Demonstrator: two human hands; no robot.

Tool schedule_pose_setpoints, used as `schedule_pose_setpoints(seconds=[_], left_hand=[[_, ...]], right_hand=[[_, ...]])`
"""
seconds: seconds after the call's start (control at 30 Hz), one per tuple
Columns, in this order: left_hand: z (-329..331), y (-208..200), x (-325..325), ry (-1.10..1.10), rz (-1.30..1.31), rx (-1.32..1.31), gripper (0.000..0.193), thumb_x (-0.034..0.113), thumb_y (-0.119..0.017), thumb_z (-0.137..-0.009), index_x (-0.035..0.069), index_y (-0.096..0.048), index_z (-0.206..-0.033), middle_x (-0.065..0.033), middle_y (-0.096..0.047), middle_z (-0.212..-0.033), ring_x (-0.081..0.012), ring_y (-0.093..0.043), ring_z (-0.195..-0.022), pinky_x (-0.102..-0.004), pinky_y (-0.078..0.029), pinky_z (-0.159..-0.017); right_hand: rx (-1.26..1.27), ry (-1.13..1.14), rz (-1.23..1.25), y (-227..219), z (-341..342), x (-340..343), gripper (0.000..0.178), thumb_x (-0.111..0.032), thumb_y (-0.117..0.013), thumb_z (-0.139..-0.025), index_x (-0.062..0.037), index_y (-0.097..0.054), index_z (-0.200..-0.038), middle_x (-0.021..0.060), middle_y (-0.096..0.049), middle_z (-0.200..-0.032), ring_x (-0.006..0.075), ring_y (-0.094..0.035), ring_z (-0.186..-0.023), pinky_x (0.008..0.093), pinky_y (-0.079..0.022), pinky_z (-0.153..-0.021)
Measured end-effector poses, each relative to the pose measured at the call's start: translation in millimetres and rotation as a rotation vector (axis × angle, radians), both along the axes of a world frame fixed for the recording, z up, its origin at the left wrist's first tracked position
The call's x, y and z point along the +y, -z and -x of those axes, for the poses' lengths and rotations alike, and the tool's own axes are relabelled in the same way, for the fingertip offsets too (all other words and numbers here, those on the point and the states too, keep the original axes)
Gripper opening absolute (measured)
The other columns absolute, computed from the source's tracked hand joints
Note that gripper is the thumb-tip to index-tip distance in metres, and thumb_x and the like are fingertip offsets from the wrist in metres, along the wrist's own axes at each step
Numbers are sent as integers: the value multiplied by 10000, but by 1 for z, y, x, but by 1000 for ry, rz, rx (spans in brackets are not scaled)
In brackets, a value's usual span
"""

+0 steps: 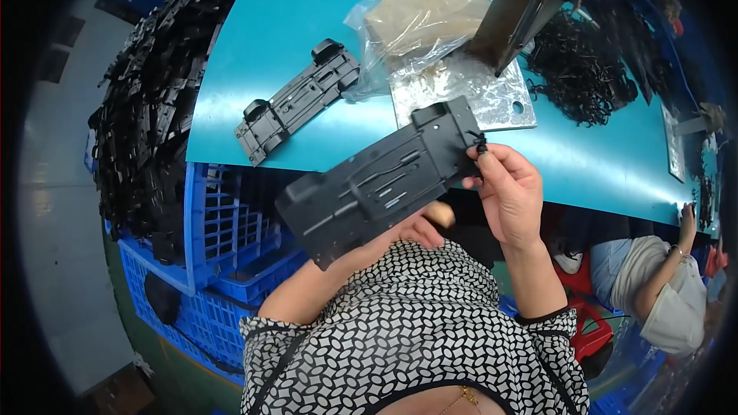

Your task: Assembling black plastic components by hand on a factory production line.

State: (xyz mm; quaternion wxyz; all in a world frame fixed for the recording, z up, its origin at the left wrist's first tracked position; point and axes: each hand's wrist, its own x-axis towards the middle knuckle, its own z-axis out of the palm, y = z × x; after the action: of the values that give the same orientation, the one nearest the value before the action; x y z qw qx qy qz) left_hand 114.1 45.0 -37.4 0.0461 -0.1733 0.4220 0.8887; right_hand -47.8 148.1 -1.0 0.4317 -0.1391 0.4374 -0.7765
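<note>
The right hand [511, 190] pinches a small black part [478, 140] by the two-o'clock end of the central black chassis [384, 179]; the left hand [424, 233], five o'clock, probably steadies it from beneath, grip hidden.

On the turquoise table [284, 15], toward the far edge: a clear plastic bag [423, 11] with brownish contents. On the table, right of the bag: a shiny metal plate [500, 107] with a round hole, a dark upright metal fixture [503, 23] above it. Below the table's left end: a blue slatted crate [196, 230], tilted, atop another blue crate [181, 319]. Beside the table's near edge, toward the right: a co-worker [673, 307] in a pale top.
</note>
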Motion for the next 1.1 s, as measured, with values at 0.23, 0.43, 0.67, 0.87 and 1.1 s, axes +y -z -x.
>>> schedule_pose_setpoints(seconds=[0.23, 0.43, 0.67, 0.87, 1.1], left_hand=[[13, -16, 5, -712, 386, 450, 726, 151, -484, -862, 94, 23, -1378, -153, -170, -1400, -264, -201, -1288, -434, -196, -1032], [12, -42, -29, -406, -52, 321, 436, 158, -410, -852, -37, -342, -1236, -203, -535, -1082, -274, -596, -888, -367, -496, -742], [35, -49, 7, -130, -199, 122, 516, 43, -459, -807, 19, -213, -1261, -182, -517, -1061, -255, -605, -846, -383, -521, -731], [47, -54, 14, -145, -55, 114, 483, -24, -448, -794, 32, -269, -1239, -117, -497, -1046, -190, -559, -914, -326, -519, -739], [51, -52, 15, -138, -96, 104, 465, -8, -481, -767, 26, -331, -1205, -108, -524, -1044, -180, -565, -922, -303, -492, -763]], right_hand=[[31, 70, -139, 12, -36, 23, 150, -36, -534, -841, 48, -575, -958, 75, -603, -889, 119, -562, -767, 258, -482, -680], [788, -261, -337, -7, -3, 66, 147, 39, -604, -721, 55, -618, -867, 117, -628, -812, 163, -587, -687, 256, -467, -639], [1528, -37, -127, -44, 13, 19, 264, -8, -660, -673, -14, -608, -932, 86, -588, -731, 238, -559, -706, 320, -426, -654], [1670, 86, -135, -36, 19, 12, 276, -23, -688, -617, -32, -616, -883, 41, -552, -763, 228, -528, -749, 343, -387, -696], [1788, 154, -101, -31, 22, 13, 290, -38, -694, -603, -36, -629, -886, 20, -529, -720, 198, -503, -698, 327, -353, -661]])
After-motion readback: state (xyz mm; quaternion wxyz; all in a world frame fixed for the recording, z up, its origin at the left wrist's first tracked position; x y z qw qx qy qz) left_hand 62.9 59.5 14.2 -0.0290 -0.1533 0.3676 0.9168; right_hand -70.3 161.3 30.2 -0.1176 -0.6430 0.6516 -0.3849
